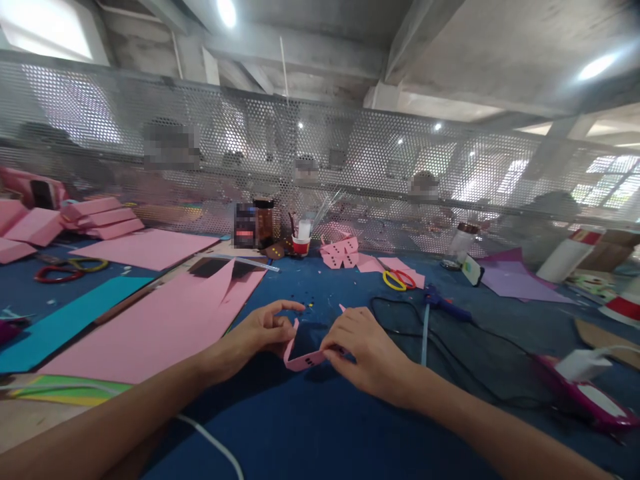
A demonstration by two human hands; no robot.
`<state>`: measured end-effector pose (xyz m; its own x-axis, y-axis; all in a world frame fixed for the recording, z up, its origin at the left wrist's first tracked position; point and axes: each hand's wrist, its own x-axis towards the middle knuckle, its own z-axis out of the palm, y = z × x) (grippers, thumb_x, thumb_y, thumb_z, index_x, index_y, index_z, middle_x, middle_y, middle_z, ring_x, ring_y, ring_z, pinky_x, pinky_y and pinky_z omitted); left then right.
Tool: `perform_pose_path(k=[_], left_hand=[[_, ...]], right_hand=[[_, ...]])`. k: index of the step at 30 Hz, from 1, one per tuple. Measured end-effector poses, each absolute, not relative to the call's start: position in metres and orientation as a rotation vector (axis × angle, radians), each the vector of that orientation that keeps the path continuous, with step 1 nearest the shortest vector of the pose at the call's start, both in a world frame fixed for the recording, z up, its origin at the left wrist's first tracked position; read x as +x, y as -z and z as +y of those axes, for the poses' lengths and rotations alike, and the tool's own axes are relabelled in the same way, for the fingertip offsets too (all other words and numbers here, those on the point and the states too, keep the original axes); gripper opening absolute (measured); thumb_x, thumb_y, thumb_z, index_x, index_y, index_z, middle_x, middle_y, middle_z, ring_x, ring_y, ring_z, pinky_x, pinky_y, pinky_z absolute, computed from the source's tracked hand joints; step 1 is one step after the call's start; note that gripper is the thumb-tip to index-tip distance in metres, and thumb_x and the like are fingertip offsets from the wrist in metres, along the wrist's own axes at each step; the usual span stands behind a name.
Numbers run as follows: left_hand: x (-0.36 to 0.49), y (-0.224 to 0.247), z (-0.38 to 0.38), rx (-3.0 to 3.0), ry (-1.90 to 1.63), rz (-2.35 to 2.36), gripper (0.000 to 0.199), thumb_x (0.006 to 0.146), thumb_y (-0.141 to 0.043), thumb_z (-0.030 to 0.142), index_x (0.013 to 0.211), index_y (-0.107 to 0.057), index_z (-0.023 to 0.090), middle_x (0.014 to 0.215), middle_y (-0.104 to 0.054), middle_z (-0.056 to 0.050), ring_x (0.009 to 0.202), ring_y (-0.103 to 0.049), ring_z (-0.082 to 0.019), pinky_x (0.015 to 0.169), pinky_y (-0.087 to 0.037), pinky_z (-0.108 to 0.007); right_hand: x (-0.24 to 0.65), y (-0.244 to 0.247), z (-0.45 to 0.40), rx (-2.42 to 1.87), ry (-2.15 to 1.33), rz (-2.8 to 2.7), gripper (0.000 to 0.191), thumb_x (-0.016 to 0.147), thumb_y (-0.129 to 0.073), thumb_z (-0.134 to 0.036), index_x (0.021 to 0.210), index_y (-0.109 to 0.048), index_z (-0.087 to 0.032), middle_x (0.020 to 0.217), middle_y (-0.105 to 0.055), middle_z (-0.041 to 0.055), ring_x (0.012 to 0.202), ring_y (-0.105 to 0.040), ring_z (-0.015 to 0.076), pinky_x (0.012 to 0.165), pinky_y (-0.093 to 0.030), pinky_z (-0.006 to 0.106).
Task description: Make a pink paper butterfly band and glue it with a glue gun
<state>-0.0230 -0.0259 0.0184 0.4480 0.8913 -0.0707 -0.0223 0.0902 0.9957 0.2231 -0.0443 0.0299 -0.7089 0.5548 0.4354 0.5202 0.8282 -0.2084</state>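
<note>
A small folded pink paper strip [304, 361] with dark marks is held between my two hands just above the blue table. My left hand [270, 328] pinches its left upright end, the index finger stretched out past it. With thumb and fingers, my right hand [361, 343] grips the right end, which its fingers partly hide. Beyond the hands, tiny dark and yellow scraps [309, 305] lie on the table. Farther back stands a folded pink paper piece [341, 253] with black dots.
Yellow-and-red scissors [397, 277], a blue glue gun [447, 303] with a black cord and a magenta power strip [583, 397] lie to the right. Large pink sheets [165, 327] and a teal strip [75, 320] cover the left. A perforated metal screen [350, 147] rises behind.
</note>
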Motion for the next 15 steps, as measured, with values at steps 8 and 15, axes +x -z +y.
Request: perform_pose_path(k=[8, 15], left_hand=[[-0.03, -0.008, -0.018, 1.321, -0.829, 0.904, 0.049, 0.081, -0.071, 0.037, 0.123, -0.053, 0.021, 0.069, -0.058, 0.004, 0.064, -0.056, -0.013, 0.062, -0.046, -0.025], [-0.03, -0.009, -0.02, 1.375, -0.798, 0.951, 0.05, 0.083, -0.068, 0.039, 0.125, -0.051, 0.021, 0.07, -0.062, 0.002, 0.061, -0.053, -0.012, 0.056, -0.042, -0.023]], right_hand=[[0.223, -0.026, -0.039, -0.84, -0.169, -2.534, 0.007, 0.091, -0.061, -0.022, 0.092, -0.068, -0.021, 0.085, -0.067, 0.0018, 0.089, -0.055, 0.0183, 0.083, -0.035, 0.034], [0.235, -0.032, -0.022, -1.05, -0.212, -2.288, 0.016, 0.094, -0.056, -0.028, 0.087, -0.069, -0.022, 0.088, -0.069, 0.0021, 0.09, -0.057, 0.0183, 0.083, -0.039, 0.032]])
